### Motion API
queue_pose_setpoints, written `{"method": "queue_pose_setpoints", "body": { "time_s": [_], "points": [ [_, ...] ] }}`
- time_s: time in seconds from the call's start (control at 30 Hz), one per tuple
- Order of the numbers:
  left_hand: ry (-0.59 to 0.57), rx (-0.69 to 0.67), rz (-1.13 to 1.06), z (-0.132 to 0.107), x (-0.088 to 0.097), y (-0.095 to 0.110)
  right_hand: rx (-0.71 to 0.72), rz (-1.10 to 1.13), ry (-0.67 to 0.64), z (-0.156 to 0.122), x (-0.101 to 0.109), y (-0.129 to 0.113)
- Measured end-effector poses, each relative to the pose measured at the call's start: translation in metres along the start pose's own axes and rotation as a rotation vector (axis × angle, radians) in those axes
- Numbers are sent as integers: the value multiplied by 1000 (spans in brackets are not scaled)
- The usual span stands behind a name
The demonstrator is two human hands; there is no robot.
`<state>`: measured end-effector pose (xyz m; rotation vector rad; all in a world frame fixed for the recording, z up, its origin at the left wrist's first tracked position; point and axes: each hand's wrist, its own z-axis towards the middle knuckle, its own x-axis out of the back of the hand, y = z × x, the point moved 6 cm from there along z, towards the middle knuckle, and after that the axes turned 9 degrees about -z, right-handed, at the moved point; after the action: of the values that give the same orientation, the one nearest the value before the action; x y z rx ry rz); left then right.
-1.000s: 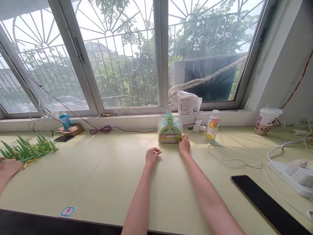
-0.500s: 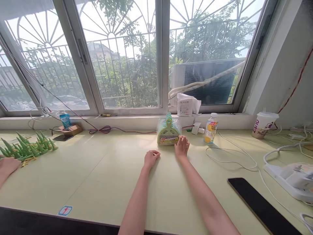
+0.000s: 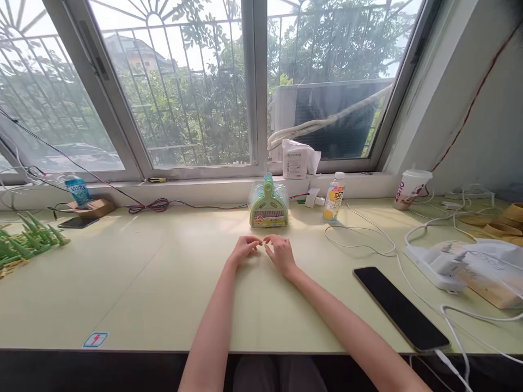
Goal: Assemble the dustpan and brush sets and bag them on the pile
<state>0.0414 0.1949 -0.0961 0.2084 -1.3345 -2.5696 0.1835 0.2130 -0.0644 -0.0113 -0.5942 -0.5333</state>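
Note:
A stack of small green dustpan-and-brush sets [image 3: 268, 209], with clear plastic around it, stands upright at the back of the table, its label facing me. In front of it, apart from it, my left hand [image 3: 245, 249] rests near the tabletop with loosely bent fingers and nothing visible in them. My right hand [image 3: 280, 253] lies just beside it, thumb and forefinger apart. The fingertips of both hands almost meet. I see no object between them.
On the right are a juice bottle [image 3: 334, 197], a phone [image 3: 400, 307], a lidded cup [image 3: 412, 189], white cables and a power strip [image 3: 433, 267]. Green spiky pieces [image 3: 28, 237] and a blue bottle [image 3: 78, 191] are on the left. A tissue pack [image 3: 296, 159] sits on the sill.
My right hand has let go of the dustpan stack's right side and come back towards me, beside my left hand. The view has tilted down and turned right; the other person's hand is out of view.

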Motion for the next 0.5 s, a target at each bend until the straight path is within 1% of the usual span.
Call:
{"method": "queue_pose_setpoints", "body": {
  "time_s": [0.07,0.13,0.23,0.37,0.43,0.5],
  "points": [
    [-63,-19,-32,-1,-4,3,-86,55,15,-1,8,9],
    [-82,-9,-45,-3,-5,5,-110,64,23,1,13,15],
    [-77,23,-81,-6,-4,8,-79,30,35,4,15,18],
    [-86,32,-170,-11,-4,15,-28,-11,54,4,16,15],
    [-116,36,-207,-13,-7,18,-4,-30,74,4,18,12],
    [-171,44,-249,-15,-12,21,11,-57,97,4,20,9]
  ]
}}
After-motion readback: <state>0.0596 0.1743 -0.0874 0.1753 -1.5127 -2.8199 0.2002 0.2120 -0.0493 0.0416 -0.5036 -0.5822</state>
